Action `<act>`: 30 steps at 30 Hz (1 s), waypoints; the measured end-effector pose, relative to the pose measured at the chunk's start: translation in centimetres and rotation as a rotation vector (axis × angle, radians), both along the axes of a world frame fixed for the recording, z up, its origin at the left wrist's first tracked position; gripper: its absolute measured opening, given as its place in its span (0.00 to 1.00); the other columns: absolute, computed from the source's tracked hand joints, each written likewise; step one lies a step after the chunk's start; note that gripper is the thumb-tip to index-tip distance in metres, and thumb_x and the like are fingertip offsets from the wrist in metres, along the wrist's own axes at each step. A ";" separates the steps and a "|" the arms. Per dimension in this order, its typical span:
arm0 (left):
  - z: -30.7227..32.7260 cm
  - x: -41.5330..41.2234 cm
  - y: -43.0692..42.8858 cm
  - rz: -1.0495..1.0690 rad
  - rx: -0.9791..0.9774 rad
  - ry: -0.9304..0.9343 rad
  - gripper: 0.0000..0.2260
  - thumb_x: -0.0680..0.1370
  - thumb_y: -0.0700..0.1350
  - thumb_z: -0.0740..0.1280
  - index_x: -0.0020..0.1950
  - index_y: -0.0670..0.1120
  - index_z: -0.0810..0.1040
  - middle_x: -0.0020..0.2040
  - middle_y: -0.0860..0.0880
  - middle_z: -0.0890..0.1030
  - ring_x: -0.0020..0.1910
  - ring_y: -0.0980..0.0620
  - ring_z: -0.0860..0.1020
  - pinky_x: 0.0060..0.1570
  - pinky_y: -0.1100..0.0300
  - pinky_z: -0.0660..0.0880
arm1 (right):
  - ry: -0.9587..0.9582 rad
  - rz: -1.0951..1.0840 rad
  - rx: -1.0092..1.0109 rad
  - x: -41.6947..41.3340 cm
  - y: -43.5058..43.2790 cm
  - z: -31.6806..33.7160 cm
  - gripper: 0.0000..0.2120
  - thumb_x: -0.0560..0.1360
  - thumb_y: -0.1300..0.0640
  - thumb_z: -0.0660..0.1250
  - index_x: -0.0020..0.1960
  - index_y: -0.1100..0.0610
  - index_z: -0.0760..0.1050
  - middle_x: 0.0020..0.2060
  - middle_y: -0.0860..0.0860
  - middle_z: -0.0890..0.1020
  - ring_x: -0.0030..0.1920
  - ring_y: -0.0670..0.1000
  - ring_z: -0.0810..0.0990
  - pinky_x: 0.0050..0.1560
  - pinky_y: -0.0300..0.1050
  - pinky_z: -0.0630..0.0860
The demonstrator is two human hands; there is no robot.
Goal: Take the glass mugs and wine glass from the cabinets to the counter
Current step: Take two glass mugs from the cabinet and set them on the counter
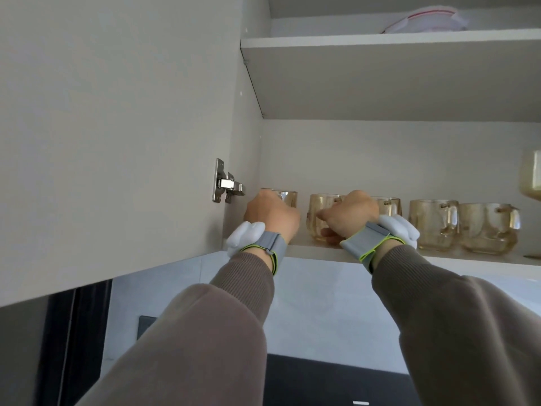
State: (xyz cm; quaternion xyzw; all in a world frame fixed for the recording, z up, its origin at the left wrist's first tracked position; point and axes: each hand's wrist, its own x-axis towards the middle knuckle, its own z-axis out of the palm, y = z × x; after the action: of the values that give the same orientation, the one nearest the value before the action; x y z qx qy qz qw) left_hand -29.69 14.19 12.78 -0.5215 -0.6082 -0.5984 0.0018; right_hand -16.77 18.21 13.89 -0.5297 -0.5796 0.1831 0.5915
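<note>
Head view: five amber glass mugs stand in a row on the lower cabinet shelf (316, 252), with the wine glass (531, 180) far right, cut off by the frame edge. The left hand (272, 218) is curled against the leftmost mug (285, 197); its fingers are hidden, so a grip cannot be told. The right hand (352, 216) grasps the second mug (322, 203), thumb at its base. The third mug (390, 206) stands just behind that hand. The open cabinet door (117, 142) hangs left on its hinge (227, 184).

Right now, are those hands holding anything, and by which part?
Right hand grips the second mug low on its side. Left hand covers the leftmost mug; hold hidden.
</note>
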 end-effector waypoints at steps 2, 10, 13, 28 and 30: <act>-0.2 -0.2 0.1 0.002 0.000 0.006 0.12 0.72 0.39 0.67 0.32 0.46 0.67 0.30 0.49 0.73 0.26 0.49 0.69 0.25 0.63 0.60 | 0.003 0.013 0.011 0.0 0.0 -0.2 0.17 0.65 0.57 0.76 0.49 0.64 0.78 0.46 0.64 0.86 0.46 0.65 0.87 0.48 0.65 0.85; -0.5 0.1 0.2 0.025 0.018 0.015 0.15 0.74 0.54 0.75 0.40 0.46 0.74 0.35 0.51 0.75 0.37 0.46 0.75 0.34 0.59 0.65 | -0.150 -0.073 -0.084 -0.4 9.7 0.4 0.31 0.44 0.40 0.79 0.38 0.61 0.80 0.34 0.59 0.86 0.37 0.62 0.87 0.40 0.60 0.86; -0.9 0.1 0.0 0.041 0.057 0.026 0.14 0.75 0.54 0.75 0.43 0.46 0.76 0.41 0.49 0.79 0.40 0.45 0.75 0.39 0.58 0.69 | -0.169 -0.137 -0.034 -1.0 4.6 0.4 0.27 0.53 0.40 0.82 0.38 0.61 0.81 0.35 0.60 0.86 0.37 0.61 0.87 0.41 0.59 0.86; -3.5 1.3 -6.0 -0.007 0.406 -0.089 0.25 0.75 0.56 0.75 0.31 0.48 0.62 0.29 0.52 0.67 0.31 0.47 0.66 0.31 0.54 0.58 | -0.173 -0.169 0.352 3.8 -12.0 -2.3 0.26 0.72 0.41 0.75 0.31 0.55 0.66 0.27 0.49 0.71 0.32 0.52 0.73 0.31 0.46 0.66; -4.0 2.1 -7.5 -0.034 0.448 -0.110 0.26 0.74 0.55 0.76 0.30 0.48 0.61 0.28 0.52 0.65 0.28 0.49 0.63 0.32 0.53 0.57 | -0.177 -0.183 0.386 5.2 -14.0 -2.7 0.28 0.72 0.41 0.75 0.30 0.55 0.63 0.26 0.48 0.68 0.29 0.49 0.68 0.29 0.46 0.63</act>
State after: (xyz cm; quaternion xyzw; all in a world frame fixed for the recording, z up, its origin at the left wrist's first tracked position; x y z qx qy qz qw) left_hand -27.56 6.69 8.78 -0.4847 -0.4504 -0.7461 0.0743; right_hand -11.61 4.21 11.18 -0.4712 -0.6029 -0.0327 0.6430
